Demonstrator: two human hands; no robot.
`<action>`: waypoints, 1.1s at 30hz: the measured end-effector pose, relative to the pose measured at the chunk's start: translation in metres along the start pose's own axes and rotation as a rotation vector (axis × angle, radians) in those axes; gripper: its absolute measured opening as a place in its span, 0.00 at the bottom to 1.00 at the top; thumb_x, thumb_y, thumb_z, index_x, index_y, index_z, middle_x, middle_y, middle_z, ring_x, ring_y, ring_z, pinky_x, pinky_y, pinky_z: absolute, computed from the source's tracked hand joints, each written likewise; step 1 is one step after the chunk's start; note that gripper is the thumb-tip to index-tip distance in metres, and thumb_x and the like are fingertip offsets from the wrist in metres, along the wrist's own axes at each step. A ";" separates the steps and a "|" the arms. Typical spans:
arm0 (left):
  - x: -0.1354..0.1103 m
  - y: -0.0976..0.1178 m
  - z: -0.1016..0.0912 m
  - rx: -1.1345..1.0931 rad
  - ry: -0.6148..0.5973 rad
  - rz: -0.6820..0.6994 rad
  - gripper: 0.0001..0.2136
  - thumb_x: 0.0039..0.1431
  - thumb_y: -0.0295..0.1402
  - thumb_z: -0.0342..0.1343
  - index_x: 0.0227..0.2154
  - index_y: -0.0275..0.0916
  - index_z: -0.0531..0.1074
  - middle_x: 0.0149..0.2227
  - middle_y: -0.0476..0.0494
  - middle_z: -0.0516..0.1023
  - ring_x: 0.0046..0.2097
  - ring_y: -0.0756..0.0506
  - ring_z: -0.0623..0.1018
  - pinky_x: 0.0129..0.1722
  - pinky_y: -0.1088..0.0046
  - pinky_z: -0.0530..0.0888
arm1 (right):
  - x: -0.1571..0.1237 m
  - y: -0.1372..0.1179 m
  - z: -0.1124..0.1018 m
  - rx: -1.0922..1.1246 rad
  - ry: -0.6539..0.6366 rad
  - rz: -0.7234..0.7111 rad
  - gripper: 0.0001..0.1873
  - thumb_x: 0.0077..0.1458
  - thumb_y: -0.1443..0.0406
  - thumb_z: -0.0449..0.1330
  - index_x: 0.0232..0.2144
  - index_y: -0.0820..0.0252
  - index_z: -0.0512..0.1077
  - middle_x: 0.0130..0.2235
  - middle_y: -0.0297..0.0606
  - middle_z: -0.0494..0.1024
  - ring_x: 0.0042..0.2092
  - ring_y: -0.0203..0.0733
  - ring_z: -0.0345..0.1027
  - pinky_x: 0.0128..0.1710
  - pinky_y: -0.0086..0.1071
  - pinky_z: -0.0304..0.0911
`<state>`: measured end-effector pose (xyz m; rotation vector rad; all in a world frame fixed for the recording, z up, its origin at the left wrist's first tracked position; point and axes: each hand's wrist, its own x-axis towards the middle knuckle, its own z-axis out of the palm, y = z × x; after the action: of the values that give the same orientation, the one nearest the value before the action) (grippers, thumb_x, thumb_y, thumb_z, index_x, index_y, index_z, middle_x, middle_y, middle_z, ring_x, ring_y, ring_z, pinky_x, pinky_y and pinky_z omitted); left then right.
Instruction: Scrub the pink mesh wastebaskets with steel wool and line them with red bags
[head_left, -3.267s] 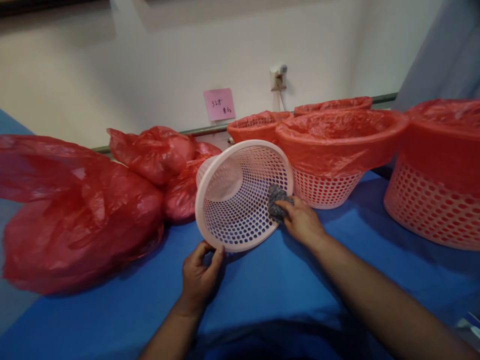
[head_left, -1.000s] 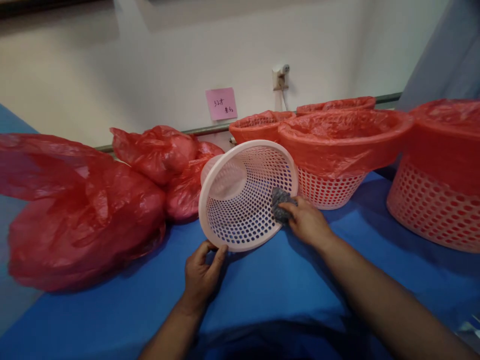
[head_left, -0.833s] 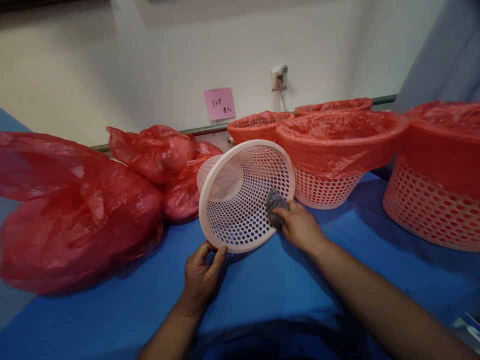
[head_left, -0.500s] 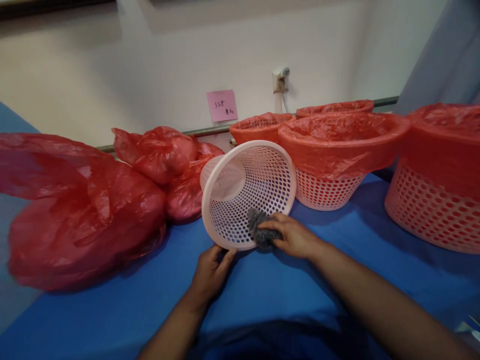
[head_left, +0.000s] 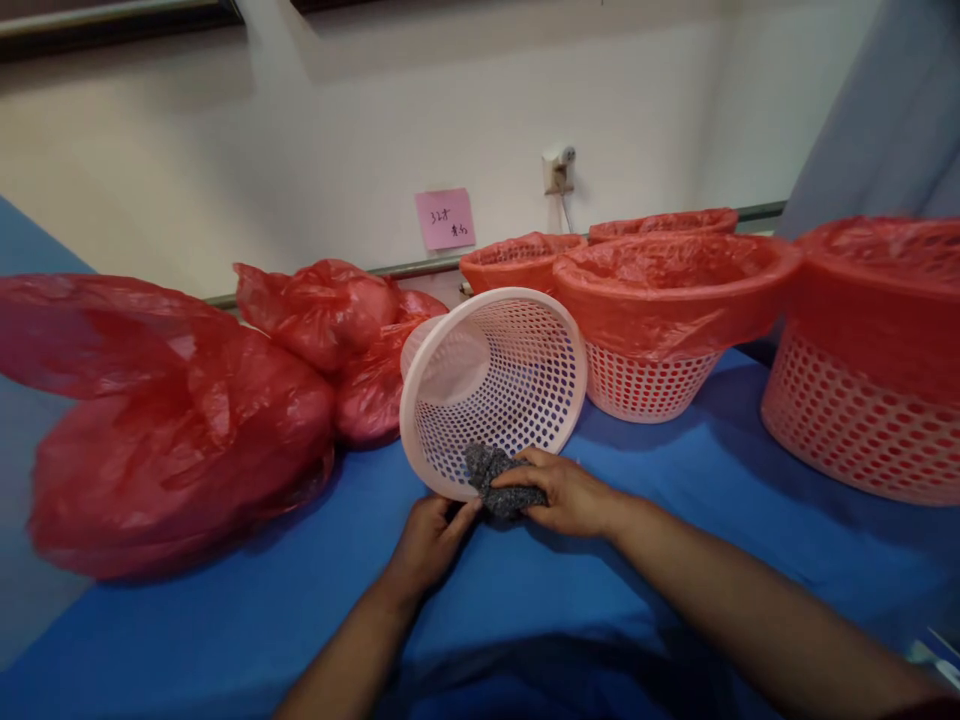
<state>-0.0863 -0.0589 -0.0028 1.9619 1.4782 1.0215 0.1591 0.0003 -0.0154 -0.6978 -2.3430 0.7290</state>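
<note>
A pale pink perforated plastic basket point(head_left: 525, 370) lies tipped on its side, its mouth facing me. My left hand point(head_left: 430, 540) grips the lower rim, thumb on the near side and fingers partly hidden beneath. In my right hand point(head_left: 566, 495) is a bunched dark grey cloth point(head_left: 501, 480), pressed against the basket's bottom rim just right of my left thumb. Part of the cloth reaches over the rim to the inner wall.
Full red plastic bags point(head_left: 187, 430) sit on the left of the blue-covered table point(head_left: 525, 600). Several baskets lined with red bags point(head_left: 652, 385) stand behind and to the right. A pink note point(head_left: 445, 219) and a power socket point(head_left: 558, 172) are on the wall.
My right hand has moved the cloth left along the basket's lower rim, closer to my left thumb. My left hand keeps its hold. The view has shifted slightly.
</note>
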 end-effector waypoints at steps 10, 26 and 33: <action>-0.005 0.005 -0.010 0.047 0.320 0.026 0.14 0.63 0.43 0.60 0.28 0.39 0.77 0.28 0.47 0.83 0.30 0.46 0.80 0.34 0.72 0.77 | -0.005 0.018 -0.039 -0.425 0.252 0.478 0.28 0.59 0.75 0.58 0.60 0.56 0.76 0.52 0.50 0.73 0.53 0.54 0.70 0.57 0.47 0.67; -0.009 0.003 -0.015 0.080 0.466 0.065 0.14 0.64 0.42 0.61 0.28 0.39 0.76 0.27 0.49 0.81 0.30 0.48 0.79 0.35 0.74 0.76 | -0.004 0.019 -0.038 -0.465 0.329 0.538 0.28 0.60 0.73 0.60 0.62 0.54 0.74 0.53 0.50 0.72 0.53 0.56 0.69 0.57 0.49 0.67; 0.001 0.005 -0.003 0.015 0.049 -0.005 0.13 0.63 0.42 0.60 0.40 0.38 0.82 0.39 0.42 0.88 0.38 0.41 0.86 0.40 0.66 0.82 | 0.000 -0.001 -0.003 -0.051 0.018 0.115 0.32 0.55 0.73 0.65 0.60 0.47 0.75 0.49 0.38 0.72 0.49 0.42 0.71 0.54 0.35 0.69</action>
<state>-0.0856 -0.0599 0.0034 1.9556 1.5209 1.0662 0.1607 0.0002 -0.0131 -0.8633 -2.3269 0.7115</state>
